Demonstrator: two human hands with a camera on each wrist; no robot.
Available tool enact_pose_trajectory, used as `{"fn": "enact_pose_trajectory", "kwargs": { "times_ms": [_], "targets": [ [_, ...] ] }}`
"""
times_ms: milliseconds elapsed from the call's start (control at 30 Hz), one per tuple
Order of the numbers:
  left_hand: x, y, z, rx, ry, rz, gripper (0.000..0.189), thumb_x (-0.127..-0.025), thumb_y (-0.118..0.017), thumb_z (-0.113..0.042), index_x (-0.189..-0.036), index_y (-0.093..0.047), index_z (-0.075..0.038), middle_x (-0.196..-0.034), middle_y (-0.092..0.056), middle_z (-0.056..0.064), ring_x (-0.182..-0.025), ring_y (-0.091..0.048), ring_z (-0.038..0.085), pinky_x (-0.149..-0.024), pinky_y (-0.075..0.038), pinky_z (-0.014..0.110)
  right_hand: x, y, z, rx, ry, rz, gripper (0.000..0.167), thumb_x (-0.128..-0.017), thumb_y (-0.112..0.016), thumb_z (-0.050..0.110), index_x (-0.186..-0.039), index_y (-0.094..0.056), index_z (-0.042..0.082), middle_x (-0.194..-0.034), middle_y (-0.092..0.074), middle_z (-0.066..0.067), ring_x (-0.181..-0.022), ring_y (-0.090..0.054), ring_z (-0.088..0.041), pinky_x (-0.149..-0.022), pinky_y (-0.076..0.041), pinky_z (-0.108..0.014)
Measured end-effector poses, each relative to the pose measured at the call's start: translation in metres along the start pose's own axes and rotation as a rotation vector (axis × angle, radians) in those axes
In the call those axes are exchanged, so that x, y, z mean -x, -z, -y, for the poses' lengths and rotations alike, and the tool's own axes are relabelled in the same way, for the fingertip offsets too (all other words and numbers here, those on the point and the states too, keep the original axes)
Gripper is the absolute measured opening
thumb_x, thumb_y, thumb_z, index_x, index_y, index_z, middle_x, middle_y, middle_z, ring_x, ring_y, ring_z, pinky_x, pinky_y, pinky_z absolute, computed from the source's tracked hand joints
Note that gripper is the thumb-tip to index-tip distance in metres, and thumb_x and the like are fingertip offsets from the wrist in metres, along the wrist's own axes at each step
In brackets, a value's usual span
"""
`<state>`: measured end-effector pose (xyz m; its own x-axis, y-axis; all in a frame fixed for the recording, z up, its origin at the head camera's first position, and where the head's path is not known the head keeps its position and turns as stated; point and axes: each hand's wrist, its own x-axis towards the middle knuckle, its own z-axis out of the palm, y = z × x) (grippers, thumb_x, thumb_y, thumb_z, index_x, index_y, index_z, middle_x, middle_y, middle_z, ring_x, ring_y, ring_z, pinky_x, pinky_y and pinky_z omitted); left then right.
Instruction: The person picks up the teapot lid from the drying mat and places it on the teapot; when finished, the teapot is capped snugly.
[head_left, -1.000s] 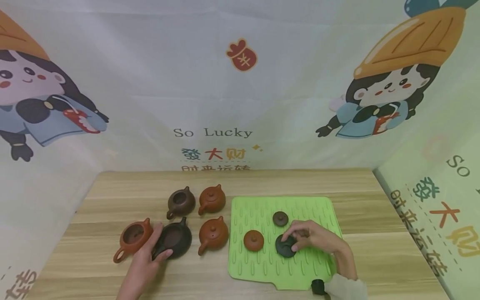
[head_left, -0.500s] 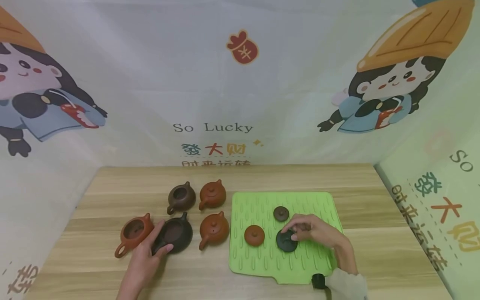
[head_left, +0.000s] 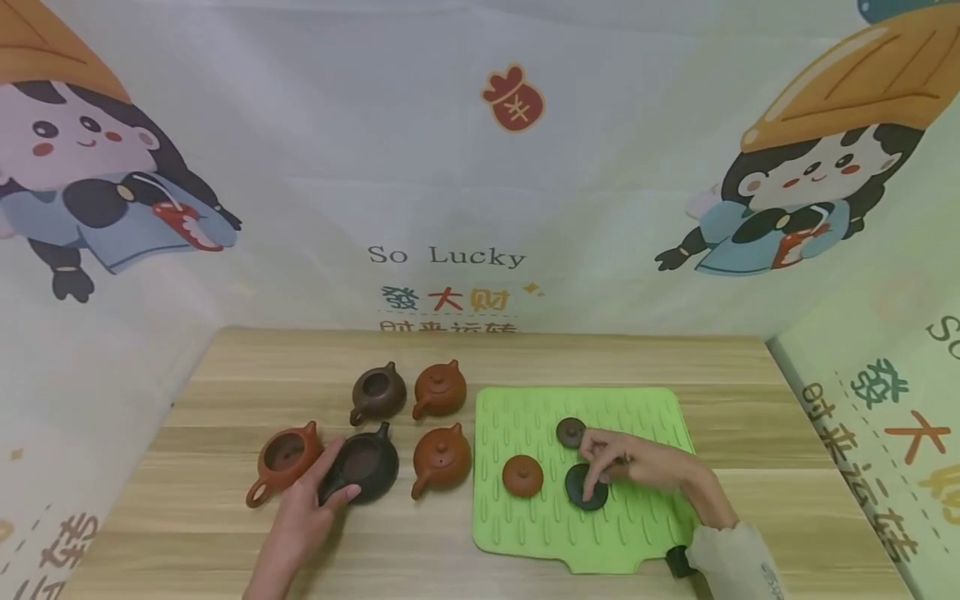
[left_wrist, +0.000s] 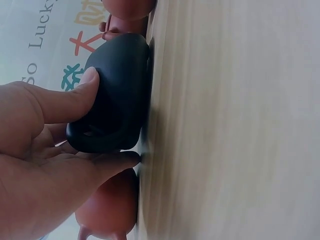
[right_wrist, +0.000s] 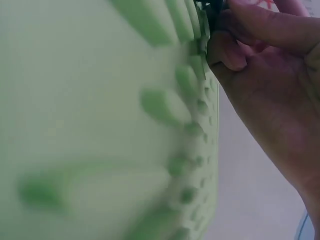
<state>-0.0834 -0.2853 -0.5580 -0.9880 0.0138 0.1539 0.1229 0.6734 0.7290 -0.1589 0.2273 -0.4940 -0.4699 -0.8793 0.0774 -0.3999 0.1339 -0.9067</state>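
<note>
My left hand point(head_left: 303, 504) holds a black teapot point(head_left: 375, 467) by its handle side, the thumb on top. Its mouth is uncovered and it stands on the table. Seen from the left wrist, the thumb presses the black teapot point(left_wrist: 117, 87) from above and the other fingers reach behind and below. Over on the green mat point(head_left: 517, 533), my right hand point(head_left: 637, 460) pinches a black teapot lid point(head_left: 576, 495), one finger reaching down across its top. The right wrist view catches only a dark edge of that lid at the fingertips.
Left of the black teapot stands a lidless reddish teapot point(head_left: 306, 461); behind it is a lidless dark brown teapot point(head_left: 390, 402). Two lidded reddish teapots, one rear point(head_left: 442, 393) and one front point(head_left: 450, 473), stand beside the mat. A reddish lid point(head_left: 522, 477) and brown lid point(head_left: 568, 432) lie on it.
The right hand's fingers have shifted on the black lid, one now pointing down over its middle. The left hand keeps its hold on the black teapot. The head view has turned slightly left.
</note>
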Motion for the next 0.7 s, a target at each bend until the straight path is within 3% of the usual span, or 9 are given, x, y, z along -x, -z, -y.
{"fn": "enact_pose_trajectory", "kwargs": {
  "times_ms": [167, 367, 500, 700],
  "targets": [
    [-0.001, 0.001, -0.001, 0.006, 0.013, 0.015, 0.075, -0.096, -0.084, -0.010, -0.163, -0.051, -0.008, -0.156, -0.057, 0.034, -0.145, -0.052, 0.058, -0.115, -0.042, 0.074, -0.006, 0.009, 0.006, 0.004, -0.047, 0.106, 0.025, -0.106, -0.060, -0.004, -0.106, -0.085, -0.002, -0.093, -0.037, -0.014, -0.092, -0.041, -0.023, -0.085, -0.041, -0.027],
    [0.000, 0.002, -0.006, -0.004, -0.003, -0.005, 0.073, -0.095, -0.084, -0.009, -0.161, -0.052, -0.005, -0.155, -0.059, 0.031, -0.145, -0.053, 0.056, -0.115, -0.042, 0.073, -0.009, 0.009, 0.012, 0.059, -0.110, 0.099, 0.018, -0.104, -0.068, 0.004, -0.110, -0.085, 0.003, -0.099, -0.044, -0.007, -0.096, -0.042, -0.011, -0.087, -0.040, -0.025],
    [0.000, 0.003, -0.008, 0.007, -0.003, -0.002, 0.073, -0.095, -0.083, -0.009, -0.161, -0.052, -0.004, -0.156, -0.057, 0.032, -0.146, -0.051, 0.057, -0.116, -0.041, 0.074, -0.009, 0.010, 0.012, 0.112, -0.088, 0.092, 0.023, -0.104, -0.065, -0.002, -0.112, -0.085, 0.007, -0.105, -0.049, -0.003, -0.103, -0.043, -0.006, -0.089, -0.044, -0.024],
    [0.003, 0.002, 0.001, -0.005, -0.003, 0.010, 0.076, -0.096, -0.083, -0.011, -0.164, -0.049, -0.011, -0.156, -0.058, 0.031, -0.145, -0.052, 0.057, -0.116, -0.042, 0.074, -0.018, 0.013, 0.016, 0.221, -0.049, 0.144, 0.031, -0.102, -0.064, -0.009, -0.111, -0.086, 0.012, -0.104, -0.044, 0.004, -0.103, -0.042, -0.004, -0.090, -0.045, -0.024]
  ]
}}
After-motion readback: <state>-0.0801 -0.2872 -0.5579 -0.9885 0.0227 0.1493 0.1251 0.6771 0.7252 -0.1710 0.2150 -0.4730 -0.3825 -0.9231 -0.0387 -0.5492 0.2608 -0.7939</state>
